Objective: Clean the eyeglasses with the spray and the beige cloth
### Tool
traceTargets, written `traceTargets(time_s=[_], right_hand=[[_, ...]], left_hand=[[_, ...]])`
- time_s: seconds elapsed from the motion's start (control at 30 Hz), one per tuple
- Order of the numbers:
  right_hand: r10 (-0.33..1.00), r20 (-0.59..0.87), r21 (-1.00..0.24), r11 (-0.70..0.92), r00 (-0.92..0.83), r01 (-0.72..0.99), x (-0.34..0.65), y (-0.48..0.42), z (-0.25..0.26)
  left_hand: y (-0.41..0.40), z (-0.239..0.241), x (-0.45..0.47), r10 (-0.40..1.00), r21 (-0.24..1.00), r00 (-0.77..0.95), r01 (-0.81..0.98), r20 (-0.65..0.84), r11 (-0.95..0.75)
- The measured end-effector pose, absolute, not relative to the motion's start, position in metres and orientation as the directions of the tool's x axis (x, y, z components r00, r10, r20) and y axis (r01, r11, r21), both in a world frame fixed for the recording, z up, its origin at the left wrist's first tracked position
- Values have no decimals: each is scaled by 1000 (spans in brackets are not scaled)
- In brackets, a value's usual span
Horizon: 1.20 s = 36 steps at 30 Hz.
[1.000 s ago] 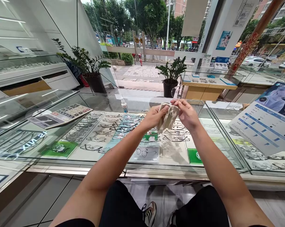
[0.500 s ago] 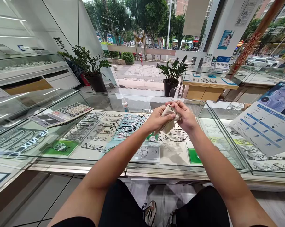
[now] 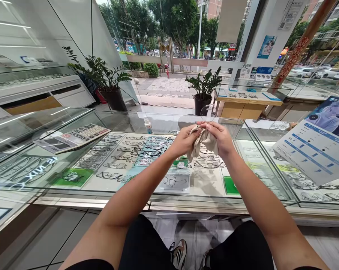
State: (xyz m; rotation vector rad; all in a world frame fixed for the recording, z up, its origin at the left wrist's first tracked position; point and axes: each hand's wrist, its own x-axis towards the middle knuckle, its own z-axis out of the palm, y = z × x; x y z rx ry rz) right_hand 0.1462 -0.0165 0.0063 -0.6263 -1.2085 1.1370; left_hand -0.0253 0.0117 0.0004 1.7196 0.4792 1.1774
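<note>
My left hand [image 3: 184, 141] and my right hand [image 3: 220, 137] are close together above the glass counter, both closed on a crumpled beige cleaning cloth [image 3: 197, 145]. The cloth's loose ends hang below the fingers on both sides. Just above the fingertips, the thin round rim of a pair of eyeglasses [image 3: 207, 112] sticks up; its other parts are hidden by the hands and cloth. The right fingers pinch cloth near the rim. A small white spray bottle [image 3: 148, 125] stands on the counter, left of my hands.
Rows of eyeglass frames [image 3: 147, 152] lie inside the glass display counter [image 3: 169, 197]. A calculator [image 3: 74, 138] rests on its left part. On the right stands a printed blue-and-white sign [image 3: 312, 146]. Two potted plants [image 3: 204, 90] stand beyond the counter.
The cloth has been spread and shifted between my hands; it now hangs from both sides of my fingers. My right fingers now cover more of it. The rim stays above my fingertips.
</note>
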Motion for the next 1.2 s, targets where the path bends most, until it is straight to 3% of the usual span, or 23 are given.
traceTargets(time_s=[0.17, 0.37, 0.67, 1.0, 1.2], right_hand=[[945, 323, -870, 280, -41, -406, 147, -13, 3], [922, 380, -861, 323, -74, -393, 145, -11, -1], [958, 285, -861, 248, -17, -444, 151, -8, 1], [928, 367, -877, 325, -58, -355, 144, -10, -1], [919, 393, -874, 364, -29, -321, 152, -4, -3]], left_hand=[[11, 0, -27, 748, 875, 466, -153, 473, -459], [8, -4, -20, 777, 847, 342, -153, 528, -508], [5, 3, -27, 702, 825, 496, -55, 511, -562], [4, -9, -20, 713, 755, 318, -12, 625, -656], [8, -7, -25, 688, 758, 394, -36, 610, -651]])
